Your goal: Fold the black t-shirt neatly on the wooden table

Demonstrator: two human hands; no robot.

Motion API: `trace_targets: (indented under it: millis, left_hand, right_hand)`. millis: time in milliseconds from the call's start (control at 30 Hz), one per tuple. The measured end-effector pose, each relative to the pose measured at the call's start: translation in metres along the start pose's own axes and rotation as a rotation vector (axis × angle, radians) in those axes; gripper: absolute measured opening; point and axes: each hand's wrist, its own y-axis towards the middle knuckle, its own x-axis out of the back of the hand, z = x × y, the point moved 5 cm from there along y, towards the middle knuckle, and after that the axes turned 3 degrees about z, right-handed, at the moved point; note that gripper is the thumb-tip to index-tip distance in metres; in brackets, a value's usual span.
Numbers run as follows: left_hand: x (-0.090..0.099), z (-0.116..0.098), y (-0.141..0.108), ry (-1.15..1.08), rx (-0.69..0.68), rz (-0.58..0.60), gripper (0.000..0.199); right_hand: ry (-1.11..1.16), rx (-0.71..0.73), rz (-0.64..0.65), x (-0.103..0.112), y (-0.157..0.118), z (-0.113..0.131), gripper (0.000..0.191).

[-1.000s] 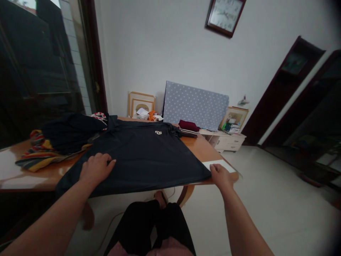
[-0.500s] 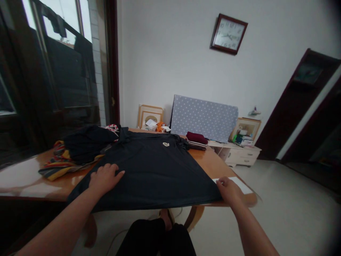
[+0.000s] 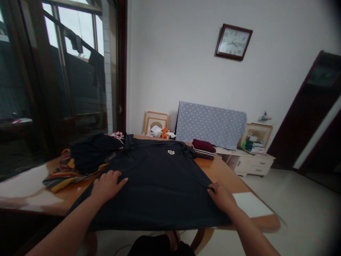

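Observation:
A dark navy shirt [image 3: 165, 188] with a small white logo on its chest lies spread on the wooden table, collar end away from me, hem at the near edge. My left hand [image 3: 108, 185] rests on its left side, fingers apart, palm down. On the right side edge of the shirt lies my right hand [image 3: 221, 196], thumb and fingers a little apart, flat against the cloth. Both hands touch the shirt without any visible grip on it.
A heap of dark and striped clothes [image 3: 90, 153] sits at the table's left. Folded clothes [image 3: 204, 148], maroon on top, are stacked beyond the shirt's right shoulder. A white sheet [image 3: 252, 204] lies on the right of the wooden table [image 3: 215, 169]. Behind stands a white cabinet [image 3: 249, 165].
My right hand has moved from the shirt's lower right corner up along its right edge, and its fingers have loosened. My left hand stays on the left side. The view has shifted slightly.

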Motion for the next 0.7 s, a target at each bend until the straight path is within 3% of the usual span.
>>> trace_targets:
  millis: [200, 367, 500, 567, 700]
  left_hand:
    - [0.005, -0.020, 0.024, 0.087, 0.026, 0.036, 0.058]
    - [-0.001, -0.068, 0.058, -0.005, -0.070, 0.015, 0.047]
    - [-0.010, -0.138, 0.090, -0.298, -0.178, 0.018, 0.036]
    - [-0.015, -0.183, 0.104, -0.490, -0.212, 0.046, 0.029]
    - [-0.033, -0.282, 0.122, -0.899, -0.241, 0.134, 0.026]
  right_hand:
    - [0.058, -0.011, 0.074, 0.010, 0.012, 0.000, 0.027]
    - [0.336, -0.072, 0.115, 0.015, 0.034, -0.003, 0.027]
    - [0.889, -0.277, 0.084, 0.010, 0.055, -0.021, 0.025]
    - [1.136, -0.391, 0.062, 0.005, 0.068, -0.033, 0.024]
    - [1.456, -0.486, 0.003, -0.004, 0.104, -0.057, 0.019]
